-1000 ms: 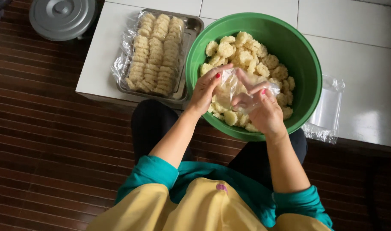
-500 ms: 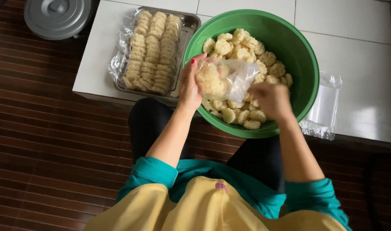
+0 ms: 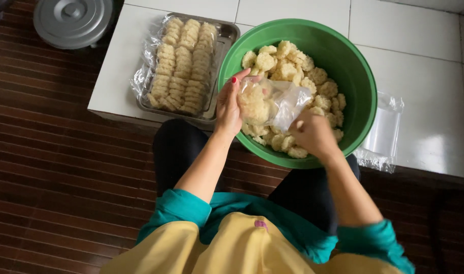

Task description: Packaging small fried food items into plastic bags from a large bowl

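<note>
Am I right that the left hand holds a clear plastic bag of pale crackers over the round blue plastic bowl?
Not quite: the round plastic bowl is green, not blue, as the head view shows. The left hand does hold the clear plastic bag of pale crackers over it.

Both hands (image 3: 272,116) hold clear bag (image 3: 272,101) w/ crackers over green bowl (image 3: 361,91).

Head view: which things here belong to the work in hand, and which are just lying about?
In use:
- left hand holding the clear plastic bag of pale round crackers
- right hand at the bag's mouth
- green round plastic basin of loose pale crackers

Lying about:
- metal tray of bagged cracker rows
- stack of empty clear bags
- grey round metal lid
</note>
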